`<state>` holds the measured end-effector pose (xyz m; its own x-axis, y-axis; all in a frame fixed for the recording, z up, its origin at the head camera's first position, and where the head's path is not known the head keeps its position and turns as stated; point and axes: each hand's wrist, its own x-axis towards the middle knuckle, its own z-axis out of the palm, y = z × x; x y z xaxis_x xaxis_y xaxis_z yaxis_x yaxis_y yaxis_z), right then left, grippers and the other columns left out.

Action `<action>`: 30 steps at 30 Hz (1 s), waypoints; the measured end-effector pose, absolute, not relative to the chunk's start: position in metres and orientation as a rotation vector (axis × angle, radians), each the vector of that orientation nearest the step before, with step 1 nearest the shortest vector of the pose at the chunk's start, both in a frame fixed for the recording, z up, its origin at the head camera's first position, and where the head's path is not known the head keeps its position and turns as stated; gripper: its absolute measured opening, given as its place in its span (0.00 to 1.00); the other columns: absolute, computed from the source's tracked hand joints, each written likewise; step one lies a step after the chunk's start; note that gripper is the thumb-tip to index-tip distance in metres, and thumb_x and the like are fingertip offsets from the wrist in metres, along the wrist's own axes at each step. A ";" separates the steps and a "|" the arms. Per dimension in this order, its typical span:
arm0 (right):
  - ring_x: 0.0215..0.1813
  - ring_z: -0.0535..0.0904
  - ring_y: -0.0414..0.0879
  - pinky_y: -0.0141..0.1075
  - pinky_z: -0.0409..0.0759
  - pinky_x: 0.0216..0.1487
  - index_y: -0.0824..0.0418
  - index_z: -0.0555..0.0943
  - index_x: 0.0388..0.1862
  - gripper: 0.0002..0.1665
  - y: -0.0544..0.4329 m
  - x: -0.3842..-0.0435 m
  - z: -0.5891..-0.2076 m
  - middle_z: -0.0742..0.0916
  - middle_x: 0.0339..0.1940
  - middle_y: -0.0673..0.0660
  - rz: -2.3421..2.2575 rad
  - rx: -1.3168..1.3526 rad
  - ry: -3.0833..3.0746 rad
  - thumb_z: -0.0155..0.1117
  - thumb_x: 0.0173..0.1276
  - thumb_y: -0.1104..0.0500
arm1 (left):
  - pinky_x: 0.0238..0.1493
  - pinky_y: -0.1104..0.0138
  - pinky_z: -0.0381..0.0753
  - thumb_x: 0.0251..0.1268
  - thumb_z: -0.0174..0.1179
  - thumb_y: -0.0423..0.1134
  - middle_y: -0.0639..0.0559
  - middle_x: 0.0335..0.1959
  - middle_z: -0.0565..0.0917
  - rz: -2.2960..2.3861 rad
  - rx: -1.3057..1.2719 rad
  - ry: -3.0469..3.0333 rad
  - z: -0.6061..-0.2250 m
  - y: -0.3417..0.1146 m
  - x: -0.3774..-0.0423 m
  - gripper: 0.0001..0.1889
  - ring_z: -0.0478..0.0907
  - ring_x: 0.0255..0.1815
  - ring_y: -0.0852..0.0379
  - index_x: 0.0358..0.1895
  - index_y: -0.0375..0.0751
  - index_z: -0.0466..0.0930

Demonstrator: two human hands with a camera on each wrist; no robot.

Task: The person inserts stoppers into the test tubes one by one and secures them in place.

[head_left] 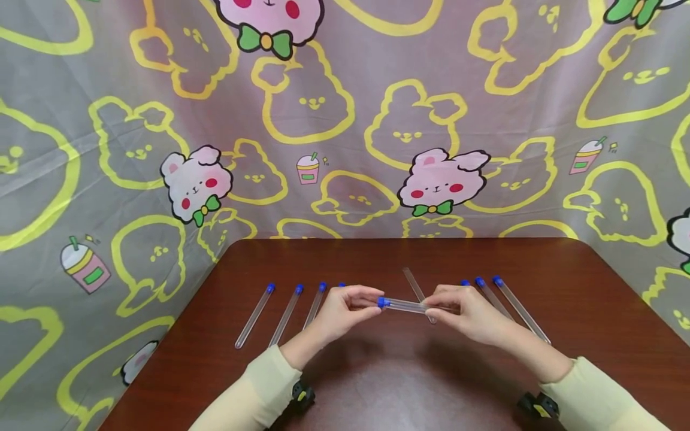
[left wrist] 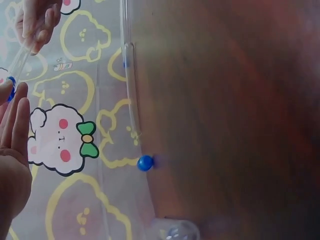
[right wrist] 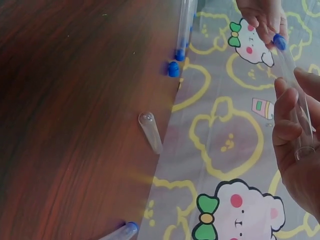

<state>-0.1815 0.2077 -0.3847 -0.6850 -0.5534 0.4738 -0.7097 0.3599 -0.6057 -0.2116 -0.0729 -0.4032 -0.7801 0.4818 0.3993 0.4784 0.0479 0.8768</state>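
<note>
A clear test tube [head_left: 406, 306] with a blue cap [head_left: 381, 302] is held nearly level above the table. My left hand [head_left: 342, 311] pinches the cap between thumb and fingertips. The tube's body is gripped by my right hand [head_left: 469, 311], whose fingers cover its far end in the head view; the right wrist view shows the rounded end near the palm. Beyond the held tube, a test tube without a cap [head_left: 414, 284] lies on the table. A loose-looking blue cap [right wrist: 173, 69] sits on the table, mostly behind my left hand in the head view.
Several blue-capped test tubes [head_left: 253, 317] lie side by side on the left of the brown table [head_left: 377, 383]. More capped tubes [head_left: 520, 308] lie at the right, partly behind my right hand. A patterned curtain [head_left: 345, 149] hangs around the table's back and sides.
</note>
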 end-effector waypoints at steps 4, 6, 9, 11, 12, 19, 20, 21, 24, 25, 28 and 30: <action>0.25 0.74 0.37 0.31 0.73 0.23 0.58 0.86 0.42 0.06 0.209 -0.180 -0.383 0.82 0.30 0.43 1.250 1.135 -2.475 0.65 0.68 0.61 | 0.40 0.62 0.83 0.57 0.66 0.23 0.38 0.37 0.87 1.817 1.119 2.365 -0.391 -0.072 -0.203 0.13 0.85 0.38 0.47 0.46 0.26 0.83; 0.25 0.73 0.37 0.31 0.73 0.23 0.58 0.86 0.42 0.06 0.210 -0.180 -0.382 0.82 0.30 0.45 1.251 1.132 -2.493 0.65 0.68 0.60 | 0.39 0.62 0.83 0.56 0.66 0.23 0.38 0.35 0.87 1.794 1.142 2.403 -0.384 -0.071 -0.198 0.11 0.86 0.37 0.46 0.44 0.26 0.84; 0.25 0.71 0.36 0.30 0.72 0.23 0.57 0.86 0.42 0.06 0.210 -0.179 -0.383 0.83 0.30 0.48 1.242 1.125 -2.503 0.65 0.68 0.60 | 0.37 0.62 0.83 0.55 0.67 0.23 0.38 0.33 0.87 1.794 1.171 2.415 -0.376 -0.069 -0.191 0.09 0.86 0.35 0.47 0.41 0.26 0.84; 0.25 0.70 0.36 0.30 0.70 0.22 0.56 0.87 0.41 0.06 0.210 -0.179 -0.384 0.82 0.29 0.48 1.241 1.122 -2.492 0.66 0.67 0.61 | 0.37 0.63 0.83 0.55 0.66 0.22 0.37 0.33 0.86 1.819 1.185 2.392 -0.375 -0.068 -0.190 0.09 0.86 0.34 0.47 0.40 0.24 0.84; 0.25 0.69 0.36 0.30 0.70 0.22 0.55 0.87 0.41 0.06 0.210 -0.179 -0.384 0.82 0.29 0.47 1.245 1.121 -2.485 0.66 0.67 0.62 | 0.37 0.63 0.83 0.55 0.66 0.21 0.36 0.33 0.86 1.831 1.192 2.380 -0.376 -0.068 -0.190 0.09 0.86 0.34 0.46 0.40 0.24 0.84; 0.24 0.70 0.38 0.31 0.70 0.21 0.56 0.87 0.41 0.08 0.209 -0.179 -0.385 0.80 0.27 0.48 1.319 1.151 -2.414 0.67 0.65 0.66 | 0.37 0.62 0.84 0.54 0.67 0.22 0.39 0.33 0.87 1.917 1.201 2.307 -0.394 -0.066 -0.206 0.09 0.86 0.33 0.54 0.40 0.26 0.85; 0.24 0.70 0.38 0.31 0.70 0.21 0.56 0.87 0.41 0.08 0.209 -0.179 -0.386 0.81 0.27 0.49 1.321 1.150 -2.413 0.66 0.65 0.66 | 0.37 0.62 0.84 0.54 0.67 0.22 0.38 0.32 0.87 1.906 1.202 2.308 -0.391 -0.066 -0.204 0.09 0.86 0.33 0.54 0.40 0.25 0.85; 0.25 0.71 0.38 0.31 0.71 0.21 0.56 0.86 0.41 0.08 0.210 -0.179 -0.386 0.81 0.28 0.49 1.321 1.146 -2.416 0.67 0.65 0.66 | 0.37 0.62 0.84 0.55 0.67 0.22 0.38 0.32 0.87 1.886 1.200 2.316 -0.387 -0.066 -0.201 0.09 0.86 0.33 0.54 0.40 0.25 0.85; 0.25 0.71 0.38 0.31 0.71 0.22 0.55 0.86 0.41 0.08 0.211 -0.178 -0.387 0.82 0.28 0.48 1.294 1.119 -2.440 0.67 0.65 0.64 | 0.37 0.64 0.83 0.55 0.67 0.22 0.38 0.32 0.86 1.844 1.196 2.332 -0.377 -0.067 -0.195 0.09 0.86 0.32 0.55 0.41 0.24 0.84; 0.25 0.71 0.38 0.32 0.71 0.22 0.54 0.86 0.41 0.08 0.211 -0.178 -0.387 0.82 0.28 0.48 1.276 1.113 -2.444 0.68 0.65 0.64 | 0.37 0.64 0.83 0.55 0.67 0.22 0.38 0.32 0.87 1.832 1.191 2.340 -0.376 -0.067 -0.195 0.09 0.86 0.33 0.55 0.41 0.25 0.84; 0.24 0.71 0.39 0.33 0.71 0.21 0.52 0.87 0.41 0.08 0.211 -0.178 -0.385 0.83 0.28 0.46 1.223 1.084 -2.455 0.69 0.64 0.63 | 0.38 0.64 0.83 0.56 0.66 0.23 0.38 0.33 0.87 1.818 1.202 2.359 -0.372 -0.067 -0.195 0.10 0.86 0.34 0.55 0.42 0.24 0.84; 0.24 0.71 0.39 0.33 0.72 0.21 0.51 0.87 0.40 0.08 0.211 -0.178 -0.383 0.83 0.28 0.44 1.202 1.063 -2.481 0.70 0.63 0.61 | 0.38 0.64 0.83 0.56 0.66 0.23 0.38 0.33 0.87 1.808 1.209 2.374 -0.371 -0.067 -0.196 0.10 0.86 0.34 0.53 0.42 0.24 0.83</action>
<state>-0.1783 0.2112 -0.3831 -0.7260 -0.5231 0.4464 -0.6745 0.4154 -0.6103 -0.1959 -0.0669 -0.3709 -0.7151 0.5095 0.4786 0.5968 0.0887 0.7974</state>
